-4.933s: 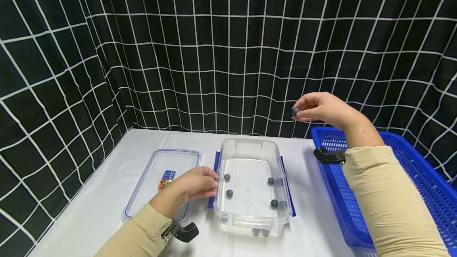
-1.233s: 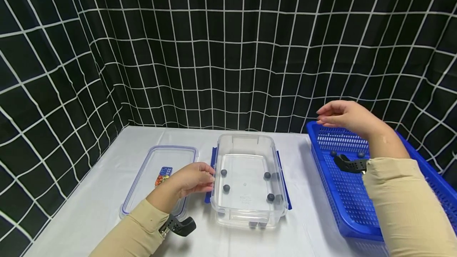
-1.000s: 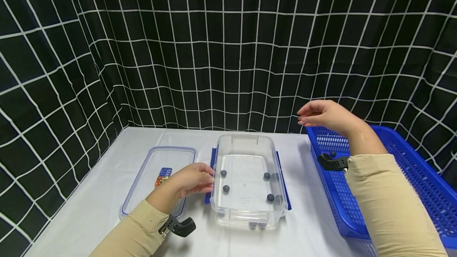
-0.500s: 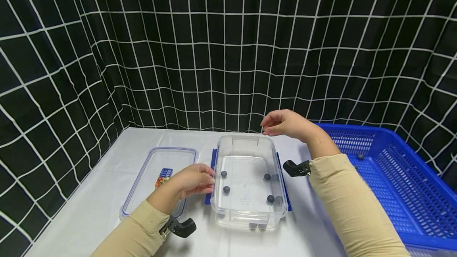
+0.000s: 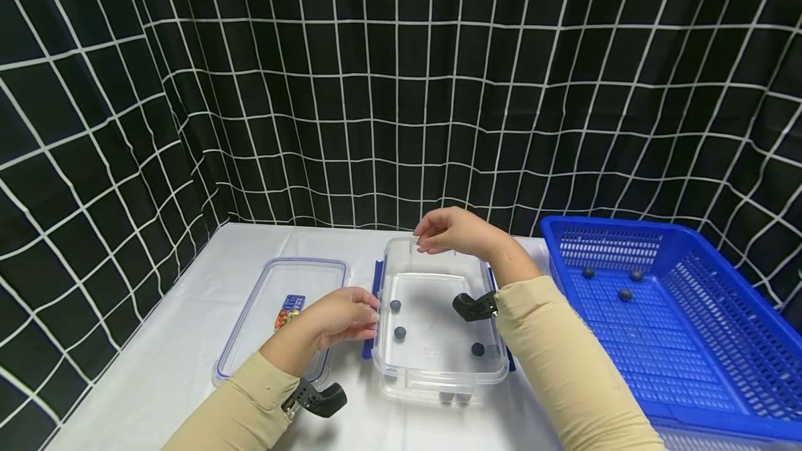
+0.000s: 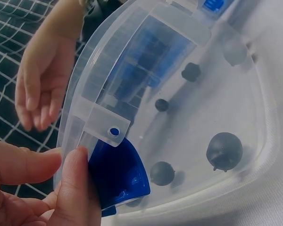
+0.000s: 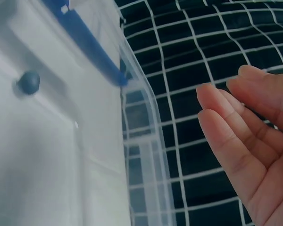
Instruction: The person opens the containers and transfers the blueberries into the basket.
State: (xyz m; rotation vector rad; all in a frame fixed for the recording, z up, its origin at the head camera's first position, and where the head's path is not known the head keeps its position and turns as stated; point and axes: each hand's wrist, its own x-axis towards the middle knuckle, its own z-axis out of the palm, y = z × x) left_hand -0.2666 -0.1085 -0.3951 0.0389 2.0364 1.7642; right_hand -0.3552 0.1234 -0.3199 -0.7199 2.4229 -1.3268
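A clear plastic container [image 5: 438, 367] stands in the middle of the white table with several small dark balls [image 5: 399, 333] inside. My left hand [image 5: 370, 317] holds its left rim; in the left wrist view the thumb and a finger [image 6: 75, 183] pinch the wall beside a blue latch [image 6: 118, 174]. My right hand [image 5: 432, 241] hovers over the container's far edge with relaxed, straight fingers [image 7: 226, 136] and nothing in it. One ball [image 7: 28, 81] shows through the container wall in the right wrist view.
The container's clear lid [image 5: 282, 312] with a blue rim lies flat to the left. A blue mesh basket [image 5: 683, 381] at the right holds three dark balls [image 5: 624, 294]. A black curtain with a white grid [image 5: 401, 89] closes off the back and left.
My right hand pinched a dark ball at first, hung empty over the blue basket a second ago, and has since swung left over the container. The left hand has kept its hold.
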